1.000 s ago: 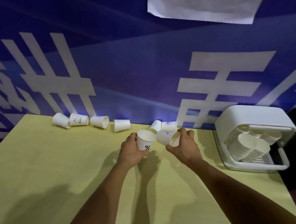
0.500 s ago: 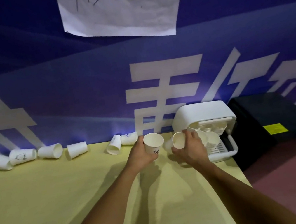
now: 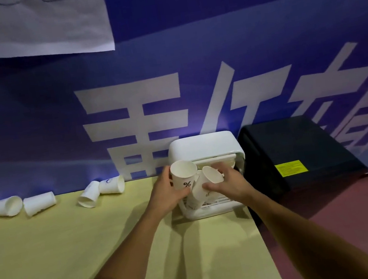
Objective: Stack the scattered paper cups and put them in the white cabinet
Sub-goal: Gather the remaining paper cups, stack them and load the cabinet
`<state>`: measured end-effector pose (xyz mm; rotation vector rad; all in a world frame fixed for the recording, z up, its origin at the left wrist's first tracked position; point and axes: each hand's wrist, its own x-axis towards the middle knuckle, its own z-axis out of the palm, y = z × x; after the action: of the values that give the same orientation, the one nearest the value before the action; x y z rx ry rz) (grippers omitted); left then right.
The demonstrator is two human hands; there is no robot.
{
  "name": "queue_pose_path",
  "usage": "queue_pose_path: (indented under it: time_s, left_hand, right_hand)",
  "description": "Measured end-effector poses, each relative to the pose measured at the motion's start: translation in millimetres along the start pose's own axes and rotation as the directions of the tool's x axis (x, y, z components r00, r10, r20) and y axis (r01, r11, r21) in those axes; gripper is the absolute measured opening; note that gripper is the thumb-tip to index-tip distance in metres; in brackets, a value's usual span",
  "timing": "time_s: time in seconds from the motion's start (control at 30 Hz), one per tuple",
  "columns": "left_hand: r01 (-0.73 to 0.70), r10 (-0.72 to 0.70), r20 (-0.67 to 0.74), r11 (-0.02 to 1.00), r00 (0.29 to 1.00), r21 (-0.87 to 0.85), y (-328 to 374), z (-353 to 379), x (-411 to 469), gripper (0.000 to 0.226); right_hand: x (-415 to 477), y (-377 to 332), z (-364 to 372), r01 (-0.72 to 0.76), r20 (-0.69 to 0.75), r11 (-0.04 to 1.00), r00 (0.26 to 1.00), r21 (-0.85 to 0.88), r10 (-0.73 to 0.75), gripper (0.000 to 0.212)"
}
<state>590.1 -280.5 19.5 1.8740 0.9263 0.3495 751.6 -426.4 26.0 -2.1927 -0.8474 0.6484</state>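
Fingers of left hand [image 3: 166,194]: curled round the % cup [image 3: 184,175], with the thumb across its front below the mark. We read this as a firm hold.
Fingers of right hand [image 3: 229,184]: wrapped round the tilted cup [image 3: 205,183], thumb on its near side and the other fingers over its rim.
% cup: upright with its mouth up, held clear of the counter [image 3: 75,253] in front of the cabinet's left edge.
Tilted cup: its long axis slants, mouth up and to the right, base down and to the left, beside the % cup's lower wall. The two seem to touch there, though we cannot be sure.
Deciding relation: we judge that nesting comes next. The tilted cup's base points away from the % cup's open mouth, which sits above and to the left of it. Its own mouth lies just right of the % cup, so lowering the % cup into it looks the shorter move.
White cabinet [image 3: 203,147]: directly behind both hands, with its open front facing us and a slatted rack at the bottom. The right hand is nearer the opening's middle. The hands mostly hide what is inside.
Loose cups [image 3: 110,186]: at least five lie on their sides along the counter's back edge, well apart to the left, on the left hand's side.
Black box [image 3: 300,152]: just beside the cabinet on its right.
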Motion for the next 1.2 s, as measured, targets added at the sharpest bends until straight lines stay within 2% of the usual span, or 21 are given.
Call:
queue_pose_path:
  time_s: [0.17, 0.3, 0.4, 0.53, 0.67, 0.9, 1.1, 1.2]
  left_hand:
    - [0.009, -0.008, -0.029, 0.999, 1.000, 0.039, 6.9, 6.9, 6.9, 0.077]
    - [-0.051, 0.050, 0.020, 0.996, 0.999, 0.068, 19.7, 16.6, 10.2, 0.073]
    - [-0.082, 0.077, 0.056, 0.992, 0.995, 0.091, 26.6, 26.5, 11.2, 0.073]
    - [-0.105, 0.094, 0.093, 0.987, 0.991, 0.119, 27.3, 39.4, 10.5, 0.075]
    - [-0.103, 0.083, 0.153, 0.987, 0.985, 0.126, 25.5, 55.8, 5.3, 0.078]
    - [-0.143, 0.116, 0.204, 0.982, 0.972, 0.126, 12.2, 89.8, -1.2, 0.076]
    - [-0.144, 0.122, 0.179, 0.983, 0.976, 0.112, 5.8, 101.9, 1.1, 0.071]
    - [-0.163, 0.138, 0.157, 0.974, 0.978, 0.160, 0.6, 108.1, -0.9, 0.073]
  right_hand:
    - [5.8, 23.2, -22.8, 0.000, 0.020, 1.000, 1.000, 0.007, 0.000, 0.078]
    - [4.6, 31.3, -33.6, -0.014, -0.054, 1.000, 0.998, 0.024, 0.015, 0.069]
    - [2.7, 35.3, -38.1, -0.022, -0.104, 0.996, 0.994, -0.081, 0.014, 0.065]
    - [2.0, 44.2, -35.3, -0.142, -0.158, 0.956, 0.982, -0.256, 0.103, 0.072]
    - [5.0, 54.3, -27.2, -0.185, -0.176, 0.937, 0.975, -0.297, 0.137, 0.066]
    - [24.2, 69.7, -13.1, -0.212, -0.145, 0.896, 0.975, -0.389, 0.168, 0.072]
    - [40.7, 84.1, -3.7, -0.203, -0.092, 0.872, 0.979, -0.445, 0.181, 0.068]
    - [45.9, 91.9, -0.8, -0.194, -0.086, 0.866, 0.981, -0.460, 0.174, 0.060]
